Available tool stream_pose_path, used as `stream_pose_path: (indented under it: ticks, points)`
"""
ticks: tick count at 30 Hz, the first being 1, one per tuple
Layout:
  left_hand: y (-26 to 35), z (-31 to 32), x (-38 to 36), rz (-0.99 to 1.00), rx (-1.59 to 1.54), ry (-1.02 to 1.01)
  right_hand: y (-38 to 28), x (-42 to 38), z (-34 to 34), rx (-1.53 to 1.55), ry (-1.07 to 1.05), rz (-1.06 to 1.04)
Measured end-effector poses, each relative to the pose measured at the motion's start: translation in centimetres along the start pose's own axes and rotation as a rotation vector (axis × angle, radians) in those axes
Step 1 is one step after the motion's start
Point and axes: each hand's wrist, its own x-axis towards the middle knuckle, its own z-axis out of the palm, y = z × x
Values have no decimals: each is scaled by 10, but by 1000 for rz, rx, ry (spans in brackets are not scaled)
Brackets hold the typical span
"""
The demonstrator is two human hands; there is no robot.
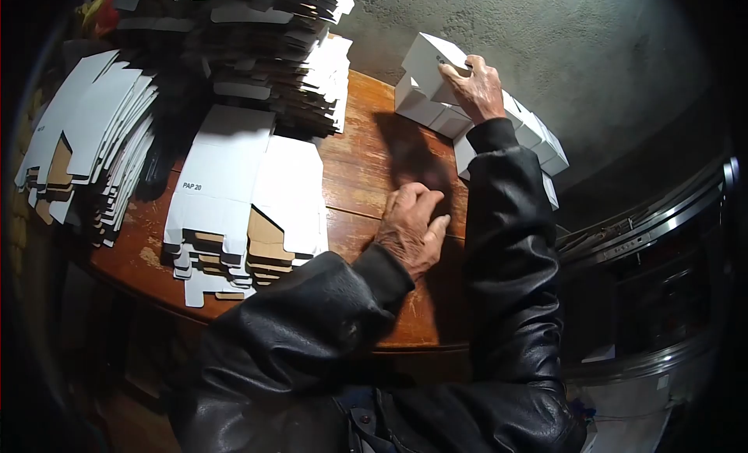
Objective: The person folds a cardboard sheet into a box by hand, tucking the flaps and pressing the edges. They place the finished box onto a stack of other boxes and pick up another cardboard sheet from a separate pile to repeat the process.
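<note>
My right hand point(477, 88) reaches to the far side of the table and grips a folded white box point(425, 57), thumb on one side and fingers over the top edge. That box sits on top of other closed white boxes point(418, 102) grouped there. Over the middle of the table, my left hand point(413, 225) is loosely bent with thumb and fingers apart, and nothing shows in it. To its left lies a stack of flat white box blanks point(220, 180), printed "PAP 20" on the top one.
Another pile of flat blanks point(86, 126) lies at the left edge of the wooden table point(354, 169). A tall pile of blanks point(280, 71) rises behind. A grey wall point(608, 56) stands behind the boxes, and metal rails point(662, 215) are at right.
</note>
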Motion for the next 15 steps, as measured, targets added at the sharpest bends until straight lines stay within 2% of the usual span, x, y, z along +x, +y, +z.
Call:
stream_pose_path:
  ticks: [2, 9, 15]
  points:
    - [3, 0, -1, 16, 9, -23, -9, 6, 8, -121, -8, 179]
    - [7, -1, -7, 9, 6, -139, -10, -3, 35, -387, 7, 113]
    - [8, -2, -8, 6, -14, -199, -2, -5, 44, -419, 23, 64]
